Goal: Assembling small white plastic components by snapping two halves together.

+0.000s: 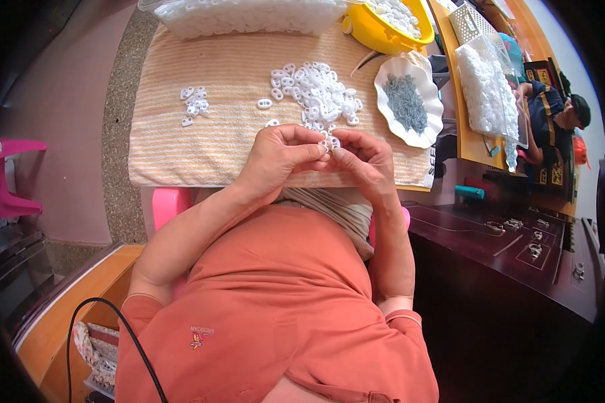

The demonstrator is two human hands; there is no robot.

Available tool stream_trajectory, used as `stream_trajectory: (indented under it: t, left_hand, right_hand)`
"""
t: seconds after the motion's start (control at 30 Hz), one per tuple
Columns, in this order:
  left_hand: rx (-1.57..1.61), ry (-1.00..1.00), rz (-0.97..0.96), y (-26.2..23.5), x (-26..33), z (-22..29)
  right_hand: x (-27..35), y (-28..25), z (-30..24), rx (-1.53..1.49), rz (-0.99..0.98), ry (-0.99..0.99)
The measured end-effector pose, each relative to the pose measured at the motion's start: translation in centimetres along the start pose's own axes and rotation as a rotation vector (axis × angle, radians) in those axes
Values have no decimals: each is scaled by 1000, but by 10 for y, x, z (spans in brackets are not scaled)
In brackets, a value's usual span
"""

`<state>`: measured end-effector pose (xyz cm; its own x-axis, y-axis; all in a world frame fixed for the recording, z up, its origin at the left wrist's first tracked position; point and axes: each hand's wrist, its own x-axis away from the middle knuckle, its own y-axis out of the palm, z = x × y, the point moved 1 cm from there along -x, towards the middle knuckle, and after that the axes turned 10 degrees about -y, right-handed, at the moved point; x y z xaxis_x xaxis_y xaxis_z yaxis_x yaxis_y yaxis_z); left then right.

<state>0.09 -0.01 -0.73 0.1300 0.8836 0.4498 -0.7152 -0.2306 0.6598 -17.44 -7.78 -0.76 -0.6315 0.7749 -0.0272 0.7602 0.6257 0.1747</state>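
Note:
My left hand (286, 156) and my right hand (366, 158) meet over the near edge of the striped towel. Between their fingertips is a small white plastic piece (331, 142), oval with holes, pinched from both sides. Just beyond my fingers spreads a heap of similar white oval pieces (323, 91). A smaller group of white pieces (196, 102) lies on the left of the towel. To the right, a white scalloped dish (385, 111) holds many small grey metal parts (405, 104), too fine to make out singly.
The striped towel (161, 148) covers the table. At its far side stand a clear bin (242, 20) of white pieces and a yellow bowl (376, 40). A dark pointed tool (364, 62) lies near the dish. At the right, another person (551, 117) sits by a bin of white pieces (487, 91).

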Motion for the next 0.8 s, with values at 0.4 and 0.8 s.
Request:
stream_trajectory:
  t: [0.4,0.8]
  left_hand:
    - [-35,-14,-6,0,0,1]
    - [-28,-19,17,-1,-1,-1]
  right_hand:
    - [1,-2,-1,-46,3,-17]
    - [3,-2,1,-40,19,-25]
